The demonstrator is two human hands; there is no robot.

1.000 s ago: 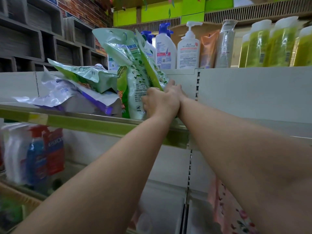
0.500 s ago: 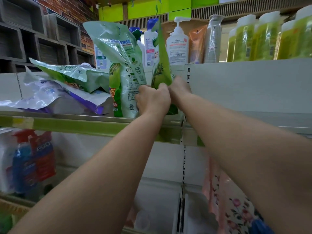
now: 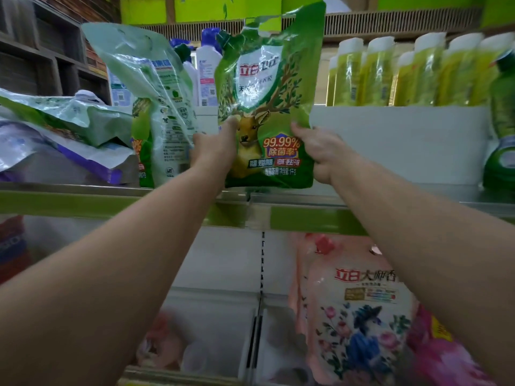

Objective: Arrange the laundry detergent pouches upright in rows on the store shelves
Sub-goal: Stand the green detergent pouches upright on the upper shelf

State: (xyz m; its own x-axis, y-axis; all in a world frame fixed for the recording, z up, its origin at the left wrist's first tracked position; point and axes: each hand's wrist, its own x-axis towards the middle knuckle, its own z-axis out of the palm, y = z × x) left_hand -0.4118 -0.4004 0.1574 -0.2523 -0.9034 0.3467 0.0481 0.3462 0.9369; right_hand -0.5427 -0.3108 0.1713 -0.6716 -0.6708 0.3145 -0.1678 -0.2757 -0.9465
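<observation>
Pouch placement on upper shelf, mid-step

Left hand [image 3: 214, 147] and right hand [image 3: 320, 151] grip opposite edges of green deer pouch [image 3: 269, 107], held upright, face out, its base at shelf edge [image 3: 306, 203], just right of standing pale-green pouch [image 3: 156, 107]. Next, likely: set base flat beside neighbour, release without toppling; slumped pouches [image 3: 64, 126] at left remain unsorted

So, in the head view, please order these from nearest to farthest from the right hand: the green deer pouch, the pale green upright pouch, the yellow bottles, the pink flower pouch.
From the right hand:
1. Green deer pouch, gripped at its right edge.
2. Yellow bottles, up on the higher shelf, to the right.
3. Pale green upright pouch, left, past the left hand.
4. Pink flower pouch, on the shelf below.
Items 2 and 3 are close to call.
</observation>
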